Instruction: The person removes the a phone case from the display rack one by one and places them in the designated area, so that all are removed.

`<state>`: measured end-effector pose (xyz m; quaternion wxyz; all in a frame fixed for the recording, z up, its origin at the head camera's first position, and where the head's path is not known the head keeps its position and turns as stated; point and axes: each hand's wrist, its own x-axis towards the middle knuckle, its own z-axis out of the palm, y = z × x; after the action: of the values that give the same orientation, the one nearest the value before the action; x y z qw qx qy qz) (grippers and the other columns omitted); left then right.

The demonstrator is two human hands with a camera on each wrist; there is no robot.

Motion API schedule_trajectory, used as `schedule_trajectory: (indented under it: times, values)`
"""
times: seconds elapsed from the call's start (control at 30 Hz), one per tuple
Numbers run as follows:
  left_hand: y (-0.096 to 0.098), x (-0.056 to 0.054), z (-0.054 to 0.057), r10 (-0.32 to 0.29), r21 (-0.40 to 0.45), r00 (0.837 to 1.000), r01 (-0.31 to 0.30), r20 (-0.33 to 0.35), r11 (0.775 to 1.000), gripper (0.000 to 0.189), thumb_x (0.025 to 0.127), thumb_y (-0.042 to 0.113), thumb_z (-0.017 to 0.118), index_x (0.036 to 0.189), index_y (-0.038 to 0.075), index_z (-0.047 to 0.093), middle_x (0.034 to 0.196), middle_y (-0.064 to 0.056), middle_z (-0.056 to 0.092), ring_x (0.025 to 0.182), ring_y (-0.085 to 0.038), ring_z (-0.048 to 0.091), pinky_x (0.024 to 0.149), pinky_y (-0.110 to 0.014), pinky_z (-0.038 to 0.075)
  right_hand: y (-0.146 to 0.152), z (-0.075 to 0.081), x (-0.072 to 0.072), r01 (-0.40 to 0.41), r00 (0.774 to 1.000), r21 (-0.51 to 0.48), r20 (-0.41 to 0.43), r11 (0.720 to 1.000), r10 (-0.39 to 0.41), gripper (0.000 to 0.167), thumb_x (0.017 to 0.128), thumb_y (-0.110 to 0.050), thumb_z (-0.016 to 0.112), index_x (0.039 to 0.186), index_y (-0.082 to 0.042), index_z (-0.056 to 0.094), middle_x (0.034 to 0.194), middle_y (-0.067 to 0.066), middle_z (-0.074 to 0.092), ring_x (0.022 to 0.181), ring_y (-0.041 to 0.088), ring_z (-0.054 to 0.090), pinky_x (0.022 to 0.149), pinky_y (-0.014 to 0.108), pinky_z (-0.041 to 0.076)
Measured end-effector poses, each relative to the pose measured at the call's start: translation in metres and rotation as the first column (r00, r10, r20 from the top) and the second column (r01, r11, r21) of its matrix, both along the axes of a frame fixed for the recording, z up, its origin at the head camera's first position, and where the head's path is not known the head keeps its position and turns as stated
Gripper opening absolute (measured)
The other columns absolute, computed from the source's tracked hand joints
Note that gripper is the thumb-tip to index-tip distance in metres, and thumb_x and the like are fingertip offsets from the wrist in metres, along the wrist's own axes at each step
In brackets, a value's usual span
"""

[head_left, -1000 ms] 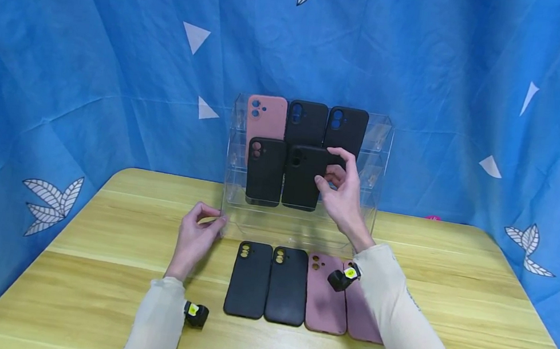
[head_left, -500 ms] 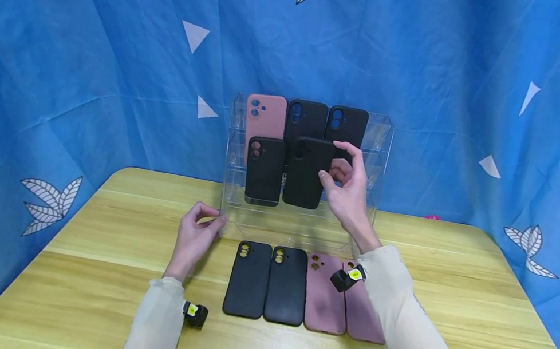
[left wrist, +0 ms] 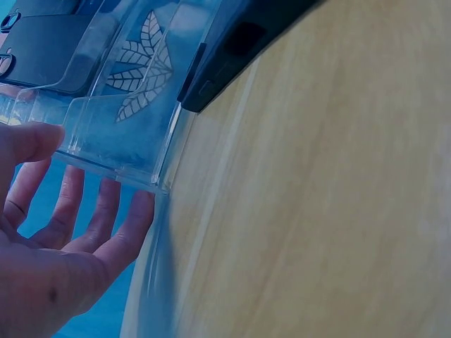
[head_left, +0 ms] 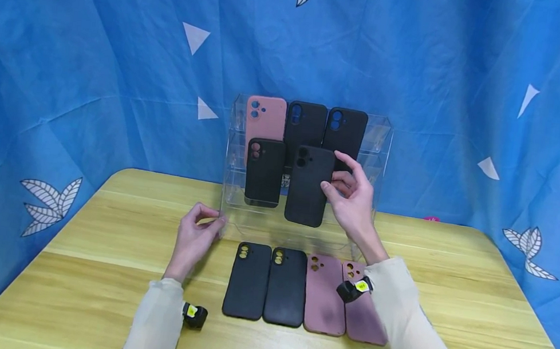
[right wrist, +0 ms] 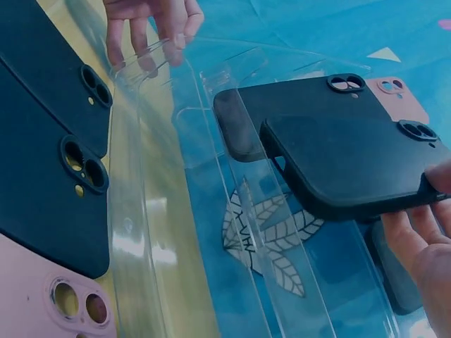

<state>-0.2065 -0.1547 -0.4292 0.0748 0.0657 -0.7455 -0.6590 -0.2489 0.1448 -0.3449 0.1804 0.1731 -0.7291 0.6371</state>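
Note:
My right hand [head_left: 352, 197] pinches a black phone case [head_left: 308, 192] by its right edge, thumb on the near face and fingertips at the upper corner and behind. The case is upright, in front of the clear tiered display stand [head_left: 253, 223]; its lower end shows apart from the shelf lip in the right wrist view. At the stand's lower left corner, my left hand [head_left: 196, 240] grips the clear side, thumb on the front and fingertips along the end [left wrist: 77, 239]. Another black case [head_left: 263, 175] stands on the middle tier, left of the held one.
A pink case [head_left: 267, 118] and two black cases [head_left: 306, 123] stand on the top tier. Before the stand, two black cases [head_left: 247, 280] and two pink cases [head_left: 326, 300] lie in a row on the wooden table [head_left: 95, 245]. A blue curtain [head_left: 116, 64] hangs behind.
My right hand has lifted the black case out of the middle tier, then brought it toward me, slightly right and lower. The left hand has stayed at the stand's corner.

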Motion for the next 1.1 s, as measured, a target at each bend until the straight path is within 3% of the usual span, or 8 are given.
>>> schedule_trajectory:
  times: [0.27,0.67,1.1]
  values:
    - [0.000,0.001,-0.001,0.002,-0.001,1.000,-0.002,-0.003,1.000,0.018,0.096,0.007,0.069,0.110,-0.001,0.060,0.120,-0.017,0.063,0.106,-0.035,0.071,0.075,-0.028,0.063,0.006,-0.002,0.009,0.017,0.998,0.033,0.062,0.999,-0.019,0.064,0.093,0.004,0.069,0.150,-0.020,0.052,0.097,-0.005,0.066,0.082,0.005,0.071,0.069,0.025,0.064]
    - [0.000,-0.001,-0.004,0.016,-0.044,1.000,-0.017,-0.025,0.999,0.016,0.096,0.006,0.068,0.107,0.000,0.060,0.117,-0.017,0.064,0.100,-0.026,0.070,0.075,-0.031,0.064,0.017,-0.010,0.019,0.001,0.993,0.021,0.114,1.000,-0.003,0.065,0.093,0.004,0.069,0.152,-0.016,0.050,0.096,-0.008,0.068,0.081,0.004,0.072,0.070,0.027,0.065]
    - [0.000,-0.002,-0.004,0.014,-0.040,1.000,-0.015,-0.022,0.999,0.015,0.096,0.005,0.067,0.108,-0.001,0.060,0.120,-0.019,0.065,0.103,-0.026,0.070,0.075,-0.030,0.064,0.029,-0.016,0.032,0.009,0.991,0.052,0.129,0.999,-0.016,0.064,0.093,0.003,0.069,0.152,-0.016,0.049,0.095,-0.008,0.067,0.082,0.004,0.073,0.071,0.026,0.065]
